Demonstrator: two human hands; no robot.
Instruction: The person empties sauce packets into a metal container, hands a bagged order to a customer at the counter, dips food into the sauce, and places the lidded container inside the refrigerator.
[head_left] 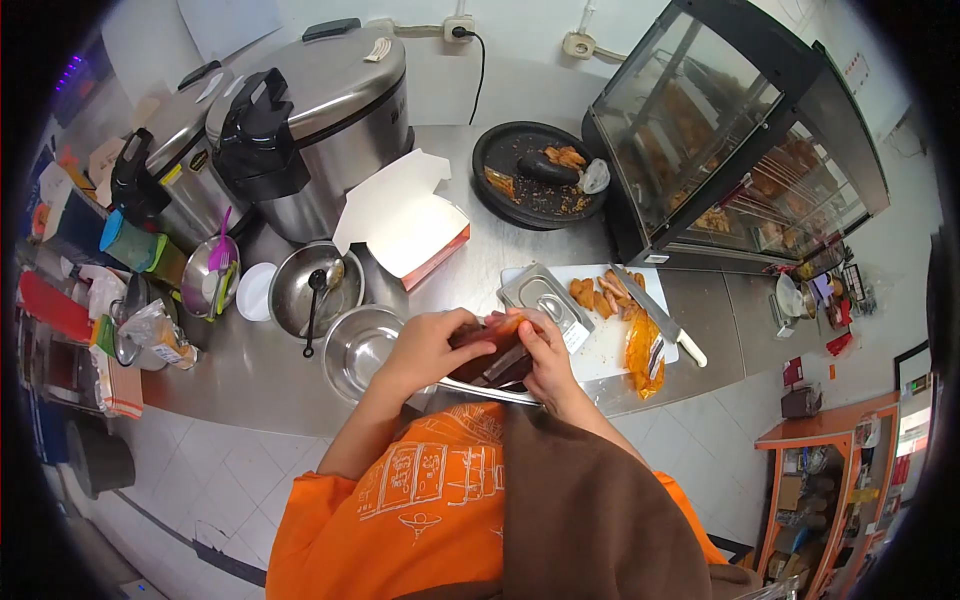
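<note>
My left hand (432, 348) and my right hand (547, 362) are both closed on a dark reddish packet (492, 352), held between them above the counter's front edge. Its contents cannot be made out. Under the hands shows part of a metal rim. Just left of my left hand stands a steel bowl (361, 352). To the right of my right hand lie a steel lid (546, 300) and a white cutting board (600, 350) with pieces of fried chicken (598, 296), a knife (662, 318) and an orange packet (644, 358).
Behind my hands are an open white box (405, 222) and a black mortar (540, 205) with a pestle. Two large steel cookers (335, 130) stand at the back left, and a glass display case (730, 130) at the back right. Another bowl (290, 290) holds a black ladle.
</note>
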